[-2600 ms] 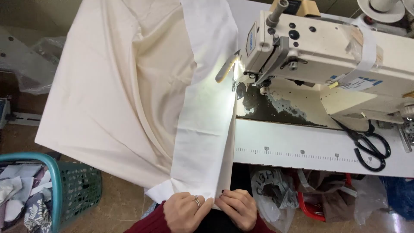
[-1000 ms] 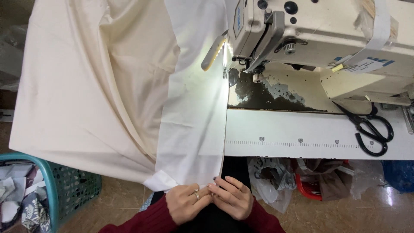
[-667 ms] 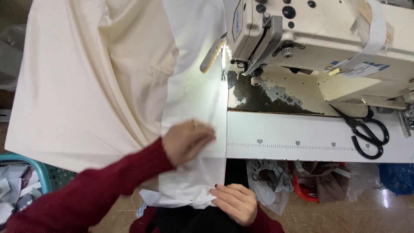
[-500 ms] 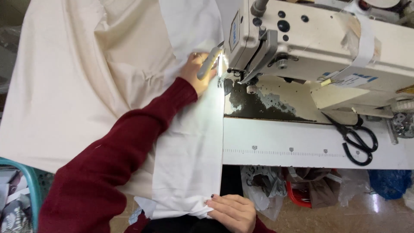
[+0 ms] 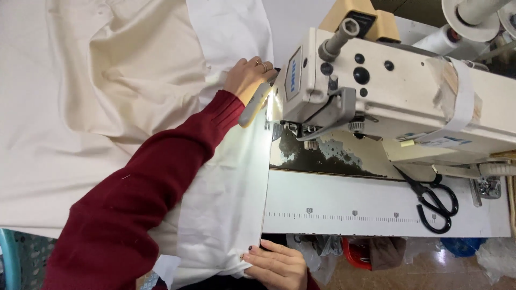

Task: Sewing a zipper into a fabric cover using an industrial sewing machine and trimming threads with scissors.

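Cream fabric point(image 5: 107, 86) and a white strip of fabric point(image 5: 231, 198) lie over the table, running under the head of a cream sewing machine point(image 5: 387, 91). My left hand point(image 5: 248, 77), in a dark red sleeve, reaches far forward and rests on the fabric behind the machine's needle area, fingers curled on the cloth. My right hand point(image 5: 277, 263) is at the near table edge, pinching the lower end of the white strip. A small lamp lights the cloth by the needle point(image 5: 279, 126).
Black scissors point(image 5: 432, 201) lie on the white table point(image 5: 376, 204) to the right of the machine bed. Thread cones point(image 5: 467, 21) stand behind the machine. A teal basket edge point(image 5: 8, 258) shows at the lower left, with bags under the table.
My left hand left the near end of the strip and reached up along the fabric to behind the needle. The right hand stayed holding the strip's lower end.
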